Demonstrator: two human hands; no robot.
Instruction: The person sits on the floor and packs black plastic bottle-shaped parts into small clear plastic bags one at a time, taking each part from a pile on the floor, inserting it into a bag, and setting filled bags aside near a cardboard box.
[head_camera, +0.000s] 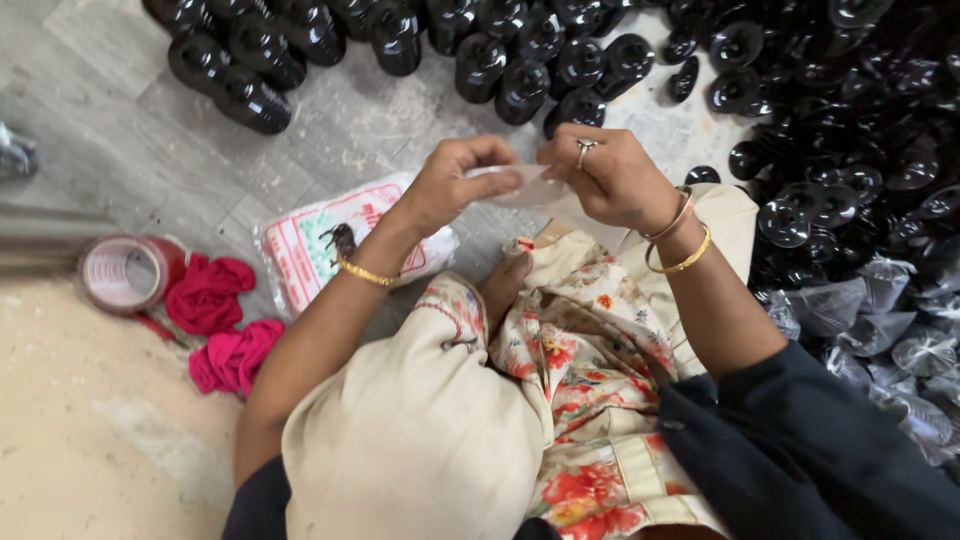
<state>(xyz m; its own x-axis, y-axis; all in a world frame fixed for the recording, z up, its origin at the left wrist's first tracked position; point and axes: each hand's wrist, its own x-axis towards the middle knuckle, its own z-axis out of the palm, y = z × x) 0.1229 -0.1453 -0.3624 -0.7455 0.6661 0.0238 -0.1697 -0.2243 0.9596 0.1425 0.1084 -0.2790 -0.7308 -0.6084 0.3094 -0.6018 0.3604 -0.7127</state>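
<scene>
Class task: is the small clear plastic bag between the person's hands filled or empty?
Looks empty: the clear bag lies flat and see-through between left hand and right hand.

Grey stone-tile floor (110, 70) in daylight, meeting a paler sandy strip (70, 420).

The left hand (455, 180) and right hand (605, 175) pinch a small clear plastic bag (525, 185) between them above the person's lap; glossy black round plastic parts (520, 85) lie heaped on the grey floor (110, 110), with crumpled pink cloths (215, 320) near a red tape roll (128, 272)
</scene>
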